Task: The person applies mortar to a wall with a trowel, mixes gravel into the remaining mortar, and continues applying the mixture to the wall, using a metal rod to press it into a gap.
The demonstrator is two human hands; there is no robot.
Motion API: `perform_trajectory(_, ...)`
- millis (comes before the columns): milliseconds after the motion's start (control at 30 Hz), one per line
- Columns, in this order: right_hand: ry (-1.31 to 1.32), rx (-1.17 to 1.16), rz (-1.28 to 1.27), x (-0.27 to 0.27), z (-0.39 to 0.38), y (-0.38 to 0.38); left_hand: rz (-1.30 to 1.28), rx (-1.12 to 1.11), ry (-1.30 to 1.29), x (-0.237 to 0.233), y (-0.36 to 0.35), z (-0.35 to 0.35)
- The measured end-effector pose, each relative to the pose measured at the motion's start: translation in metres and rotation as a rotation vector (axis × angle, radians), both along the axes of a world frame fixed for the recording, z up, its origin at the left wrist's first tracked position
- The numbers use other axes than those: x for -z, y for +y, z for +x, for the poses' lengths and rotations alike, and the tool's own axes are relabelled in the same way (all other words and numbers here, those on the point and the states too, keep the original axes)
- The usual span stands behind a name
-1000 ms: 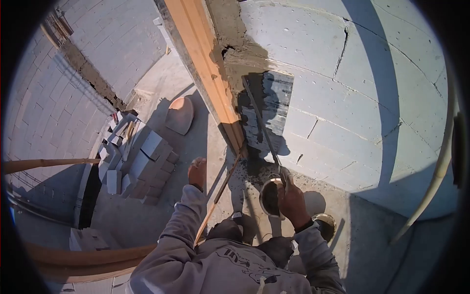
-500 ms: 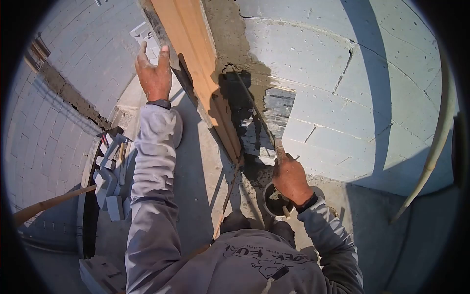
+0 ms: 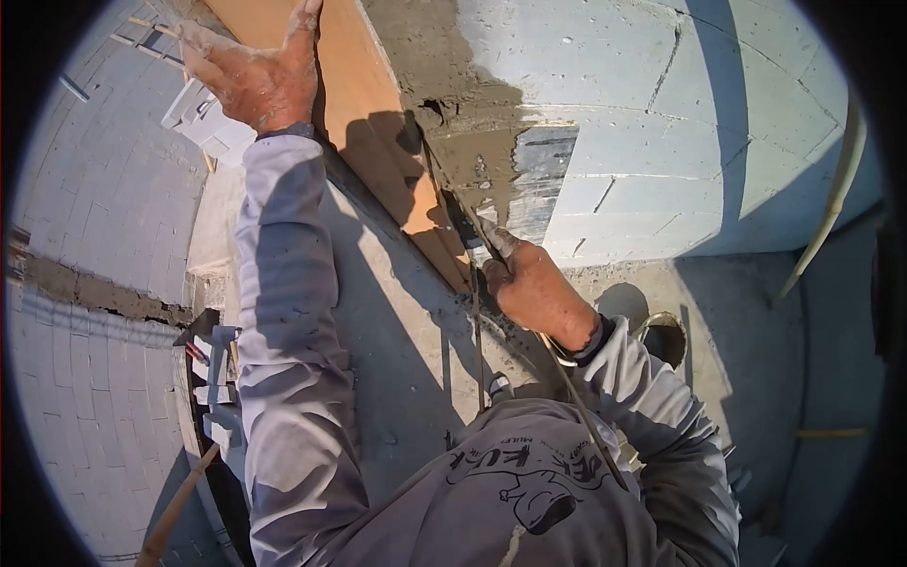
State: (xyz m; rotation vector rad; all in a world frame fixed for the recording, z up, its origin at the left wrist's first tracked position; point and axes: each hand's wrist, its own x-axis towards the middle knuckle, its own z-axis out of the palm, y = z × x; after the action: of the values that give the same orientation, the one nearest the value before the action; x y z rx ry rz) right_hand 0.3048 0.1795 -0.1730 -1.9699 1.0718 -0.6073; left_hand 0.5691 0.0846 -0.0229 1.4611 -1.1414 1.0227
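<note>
My left hand (image 3: pixel 255 83) is raised at the upper left, fingers and thumb spread, at the edge of an orange-brown wooden frame (image 3: pixel 364 71); whether the palm touches it is hidden. Lower right, my right hand (image 3: pixel 543 295) is closed around a long thin rod (image 3: pixel 574 395). The rod slants up to the left along the frame's lower edge, beside wet grey mortar (image 3: pixel 482 151) on the wall. A dark, smeared patch (image 3: pixel 545 170) lies right of the mortar.
A pale block wall (image 3: pixel 642 142) fills the upper right, with a curved hose or pole (image 3: pixel 836 203) before it. A round bucket (image 3: pixel 664 338) stands right of my right hand. Grey block pieces (image 3: pixel 222 425) and a wooden pole (image 3: pixel 178 510) are lower left.
My left hand has moved up and left. My right hand has moved up and left, closer to the frame's foot, still gripping the rod. The view has shifted, and the bucket now appears further right.
</note>
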Motion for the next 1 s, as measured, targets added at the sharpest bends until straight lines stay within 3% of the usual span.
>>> perform_trajectory(133,-0.128,0.054,0.025,0.028,-0.001,-0.004,0.012,-0.013,0.025,0.002,0.001,0.001)
perform_trajectory(200,-0.07,-0.069,0.27,-0.018,-0.023,-0.016,0.009,0.006,0.05,0.001,-0.002,0.001)
perform_trajectory(267,0.119,-0.118,0.368,-0.03,-0.047,-0.035,-0.004,-0.014,0.016,0.001,-0.003,0.004)
perform_trajectory(333,0.168,-0.144,-0.022,-0.028,-0.054,-0.028,-0.028,-0.016,-0.014,0.001,-0.005,0.005)
perform_trajectory(567,0.243,-0.054,-0.232,-0.054,-0.037,0.005,0.018,-0.009,0.059,0.001,-0.001,0.004)
perform_trajectory(667,0.328,0.036,-0.163,-0.06,-0.02,0.01,0.007,0.012,0.052,0.004,-0.001,0.005)
perform_trajectory(867,0.258,0.059,-0.062,-0.055,-0.012,-0.022,0.003,0.022,0.068,0.005,0.0,0.007)
perform_trajectory(933,0.275,0.024,0.328,-0.071,-0.023,-0.028,0.009,0.019,0.072,0.005,0.001,0.006)
perform_trajectory(1000,0.291,-0.033,0.401,-0.068,-0.028,-0.035,0.009,0.01,0.075,0.004,0.001,0.007)
